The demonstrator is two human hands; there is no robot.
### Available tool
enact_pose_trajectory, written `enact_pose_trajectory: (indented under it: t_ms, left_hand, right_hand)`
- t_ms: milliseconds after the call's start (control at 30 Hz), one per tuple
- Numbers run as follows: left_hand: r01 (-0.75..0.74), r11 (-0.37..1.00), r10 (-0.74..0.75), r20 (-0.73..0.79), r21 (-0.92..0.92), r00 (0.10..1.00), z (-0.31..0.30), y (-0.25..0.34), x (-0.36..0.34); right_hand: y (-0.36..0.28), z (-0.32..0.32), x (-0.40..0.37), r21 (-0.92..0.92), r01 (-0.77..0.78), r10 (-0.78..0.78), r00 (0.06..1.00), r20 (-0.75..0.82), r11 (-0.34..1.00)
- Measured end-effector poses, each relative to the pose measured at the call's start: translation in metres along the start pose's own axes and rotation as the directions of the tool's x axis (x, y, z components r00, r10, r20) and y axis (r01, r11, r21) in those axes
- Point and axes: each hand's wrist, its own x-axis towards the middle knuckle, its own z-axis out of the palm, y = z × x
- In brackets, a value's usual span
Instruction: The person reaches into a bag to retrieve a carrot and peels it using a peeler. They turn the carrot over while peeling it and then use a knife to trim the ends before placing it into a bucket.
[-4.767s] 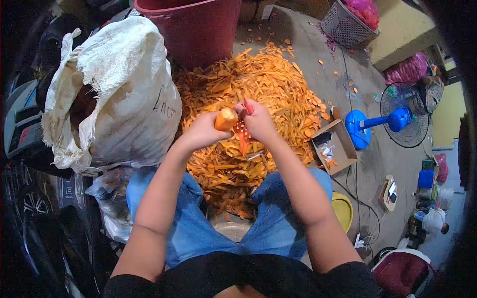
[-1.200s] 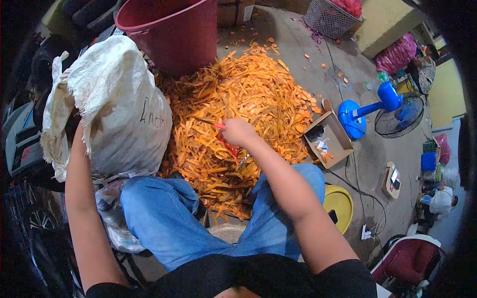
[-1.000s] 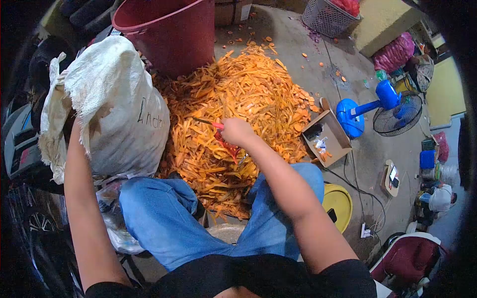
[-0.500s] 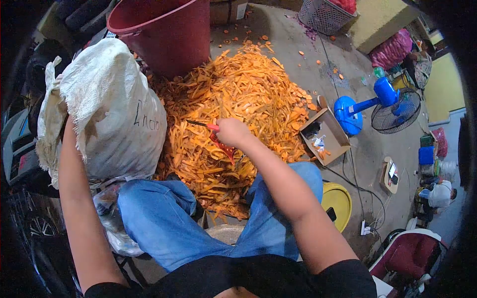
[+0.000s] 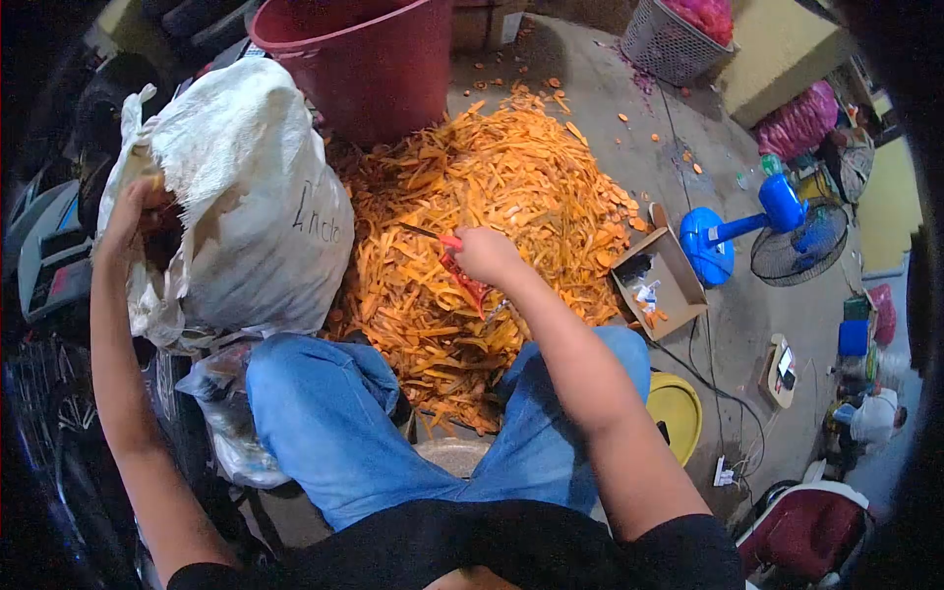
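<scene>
At the far left, the white sack (image 5: 251, 197) stands beside the person's knee, its frayed mouth gaping. The likeliest trouble there is a snag: the ragged flap hangs right beside the wrist, and a careless pull could catch it or drag the sack over. The left grip (image 5: 144, 200) is in that mouth with its fingers curled. A yellowish-orange patch shows at the fingertips, but I cannot tell whether something is held or how far the fingers are closed.

Next comes the heap of orange peelings (image 5: 511, 182), spread over the floor behind and between the jeans-clad knees. Its loose slope could slide if knocked, and anything dropped on it might be hard to spot.

Over the near part of the heap is the right grip (image 5: 486, 258), closed around the red-handled tool (image 5: 449, 242). Its thin dark end points left, bare (the side I would watch, since a reach across from the sack could bring the other arm against it). A red piece (image 5: 466, 282) hangs below the fist; whether it belongs to the tool is unclear.

Rightmost, the open carton (image 5: 680, 264) sits just beside the heap, near the blue fan (image 5: 723, 231), where sliding peelings could reach it.
</scene>
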Motion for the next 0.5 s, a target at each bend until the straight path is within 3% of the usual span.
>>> enact_pose_trajectory:
  t_ms: [33, 67, 167, 300, 367, 400, 433, 500]
  left_hand:
    - [0.068, 0.993, -0.039, -0.276, 0.096, 0.960, -0.001, -0.004, -0.001]
    - [-0.063, 0.996, 0.033, -0.398, -0.063, 0.917, 0.001, -0.012, -0.010]
    - [-0.297, 0.950, 0.244, -0.364, -0.098, 0.899, 0.027, 0.015, -0.034]
    - [-0.408, 0.911, 0.346, -0.431, -0.057, 0.833, 0.071, 0.043, -0.049]
    - [-0.403, 0.910, 0.397, -0.498, 0.101, 0.771, 0.082, 0.047, -0.056]
    - [-0.387, 0.872, 0.490, -0.496, 0.301, 0.717, 0.089, 0.050, -0.062]
    - [-0.388, 0.871, 0.491, -0.497, 0.301, 0.716, 0.101, 0.056, -0.069]
    - [-0.339, 0.668, 0.718, -0.456, 0.662, 0.526, 0.129, 0.067, -0.082]
  right_hand:
    - [0.000, 0.000, 0.000, -0.004, 0.012, -0.012, 1.000, 0.004, 1.000]
    - [0.000, 0.002, 0.000, 0.019, 0.015, -0.015, 1.000, -0.025, 1.000]
    - [-0.001, 0.006, 0.001, 0.033, 0.015, -0.013, 0.998, -0.055, 0.999]
    - [0.000, 0.002, -0.001, 0.099, -0.004, 0.006, 1.000, -0.019, 0.995]
    - [0.001, 0.001, 0.002, 0.086, -0.002, 0.003, 1.000, -0.009, 0.996]
    - [0.003, 0.002, 0.003, 0.057, -0.025, 0.026, 1.000, -0.015, 0.998]
    - [0.003, 0.003, 0.005, 0.030, -0.047, 0.048, 0.999, -0.022, 0.998]
    - [0.003, 0.003, 0.005, 0.018, -0.035, 0.036, 0.999, -0.039, 0.999]
